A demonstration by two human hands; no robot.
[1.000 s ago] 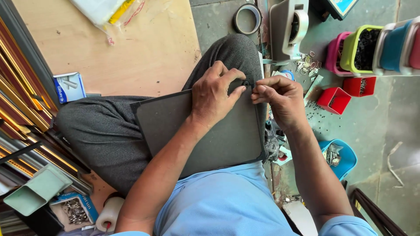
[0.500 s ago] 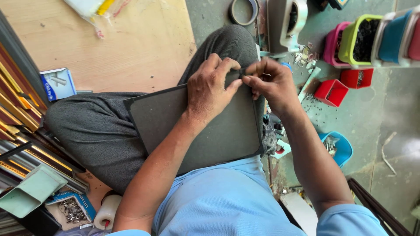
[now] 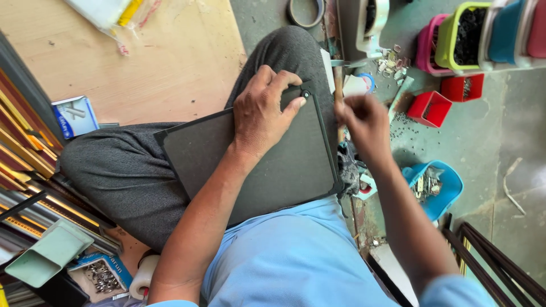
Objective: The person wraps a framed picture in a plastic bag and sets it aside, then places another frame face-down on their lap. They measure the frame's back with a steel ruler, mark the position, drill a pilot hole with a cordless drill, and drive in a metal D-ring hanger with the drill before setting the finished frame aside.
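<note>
Head view. We see a dark grey board (image 3: 250,165) with a thin black frame lying flat across the lap of a seated person in grey trousers (image 3: 119,170) and a light blue shirt (image 3: 284,261). The board rests on the raised knee and thigh, its far corner pointing away from the body.

The left hand (image 3: 263,111) lies palm-down on the far part of the board. Its fingers are spread and bent, pressing on the surface, with the forefinger tip just beside a small black fitting (image 3: 306,94) at the frame's edge. It grips nothing; it bears down on the board.

The right hand (image 3: 364,122) is off the board, just beyond its right edge and above the floor. It is motion-blurred. The fingers appear curled inward, but we cannot tell whether they pinch anything.

Near the right hand, on the concrete floor, stand two red trays (image 3: 435,108), a blue scoop-shaped bin (image 3: 449,190) holding small metal parts, and a row of coloured bins, the green one (image 3: 460,37) filled with dark pieces. A roll of tape (image 3: 304,14) lies past the knee. To the left we note a wooden panel (image 3: 165,57), a blue box (image 3: 74,116) and stacked frame mouldings (image 3: 23,148).
</note>
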